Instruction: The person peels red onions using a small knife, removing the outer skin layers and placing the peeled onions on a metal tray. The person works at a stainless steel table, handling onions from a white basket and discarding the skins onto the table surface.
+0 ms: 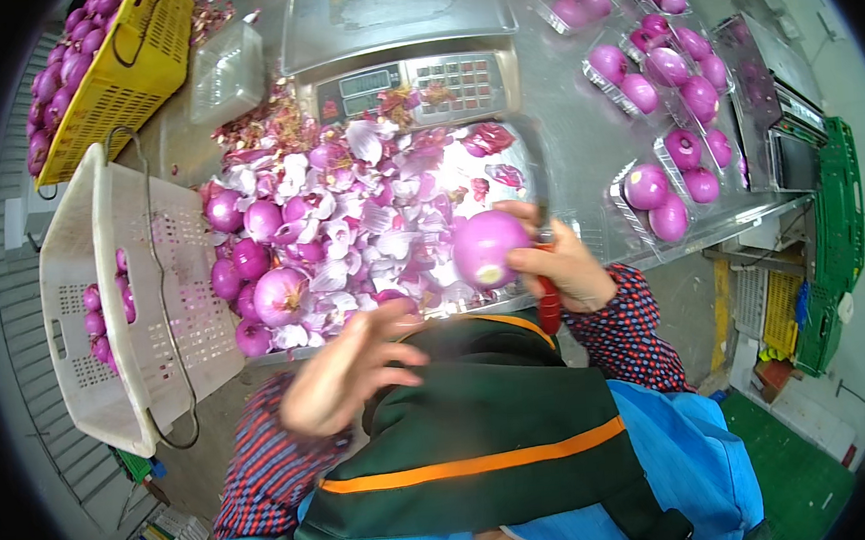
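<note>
My right hand (571, 264) grips a peeled red onion (491, 247) between thumb and fingers. A knife with a red handle (548, 303) is in the same hand, its blurred blade pointing away from me. My left hand (349, 370) is blurred and holds nothing, its fingers apart over my dark green apron (487, 409). Ahead of it, at the table's near edge, lies an onion with dry roots (280, 296). Several more onions (251, 258) sit to the left, beside a heap of loose pale and purple skins (369, 222).
Behind the skins stands a digital scale (457, 84). Clear trays of onions (667, 186) cover the table's right side, near a dark machine (791, 132). A white crate (127, 306) and a yellow crate of onions (115, 89) border the left. Clear containers (227, 74) stand beside the scale.
</note>
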A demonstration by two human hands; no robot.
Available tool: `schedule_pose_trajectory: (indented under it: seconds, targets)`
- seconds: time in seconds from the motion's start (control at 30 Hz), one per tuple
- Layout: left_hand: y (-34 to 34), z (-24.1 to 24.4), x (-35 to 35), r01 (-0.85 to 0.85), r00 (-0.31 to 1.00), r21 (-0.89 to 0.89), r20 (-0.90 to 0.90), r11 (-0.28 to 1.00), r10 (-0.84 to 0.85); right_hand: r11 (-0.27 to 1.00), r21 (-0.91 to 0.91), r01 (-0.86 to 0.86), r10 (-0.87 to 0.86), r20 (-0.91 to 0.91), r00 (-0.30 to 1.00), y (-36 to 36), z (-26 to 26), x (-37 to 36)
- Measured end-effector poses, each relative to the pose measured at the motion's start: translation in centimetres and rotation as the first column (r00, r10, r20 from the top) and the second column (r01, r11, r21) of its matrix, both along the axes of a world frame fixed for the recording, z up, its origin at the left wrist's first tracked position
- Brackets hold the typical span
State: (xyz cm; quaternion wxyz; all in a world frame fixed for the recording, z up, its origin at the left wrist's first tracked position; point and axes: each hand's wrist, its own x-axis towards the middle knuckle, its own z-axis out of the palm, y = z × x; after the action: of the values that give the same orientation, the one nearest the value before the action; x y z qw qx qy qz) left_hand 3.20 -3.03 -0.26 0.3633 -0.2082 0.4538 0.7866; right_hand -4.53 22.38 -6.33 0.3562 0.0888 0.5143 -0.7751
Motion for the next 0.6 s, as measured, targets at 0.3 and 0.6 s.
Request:
schedule_pose_trajectory:
  seconds: [0.3, 0.6]
  targets:
    - [-15.4, 8.0, 2.1, -0.639, 0.746, -0.485, -0.581, 0.597, 0.326, 0.281, 0.899, 0.336, 0.411, -0.430, 0.804, 5.6, -9.8, 2.5]
    - [-34.6, 11.0, 5.0, -0.636, 0.769, -0.756, -0.602, -0.156, -0.214, 0.793, 0.531, -0.299, 0.427, -0.134, 0.894, -7.4, -3.9, 3.6]
